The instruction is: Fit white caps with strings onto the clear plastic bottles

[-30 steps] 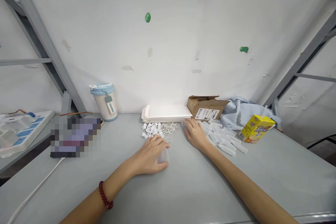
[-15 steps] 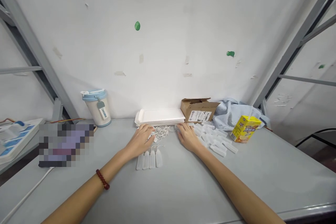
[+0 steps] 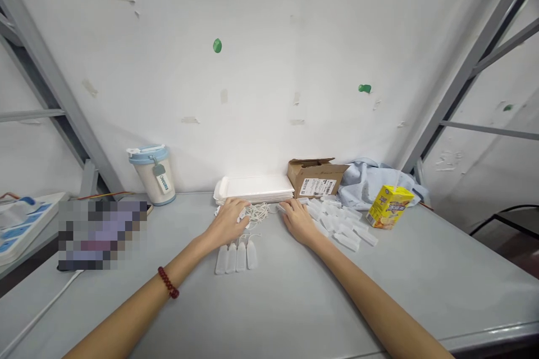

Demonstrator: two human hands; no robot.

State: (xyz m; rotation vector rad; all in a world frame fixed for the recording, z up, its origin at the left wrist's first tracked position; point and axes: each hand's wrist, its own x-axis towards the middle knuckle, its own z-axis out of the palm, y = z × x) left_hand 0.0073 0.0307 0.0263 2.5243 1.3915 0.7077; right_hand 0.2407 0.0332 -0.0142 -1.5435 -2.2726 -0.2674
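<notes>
"Question: what do we see at left?"
"Our left hand (image 3: 228,223) curls over white pieces (image 3: 242,213); we cannot tell its grip. Nearer to us lie 4 tubes (image 3: 241,258), long axes pointing away."
"And right?"
"Our right hand (image 3: 298,220), grip also hidden, is nearest the loose tubes (image 3: 337,224), spread to its right."

Four translucent sleeves (image 3: 241,259), whitish, lying flat side by side in row, narrow ends pointing away, fine white cords (image 3: 255,235) at those ends. Small white pieces (image 3: 242,213), mostly covered, left of tangled white string heap (image 3: 257,213). Loose translucent sleeves (image 3: 327,222) farther right, piled at mixed angles, some overlapping.
</notes>
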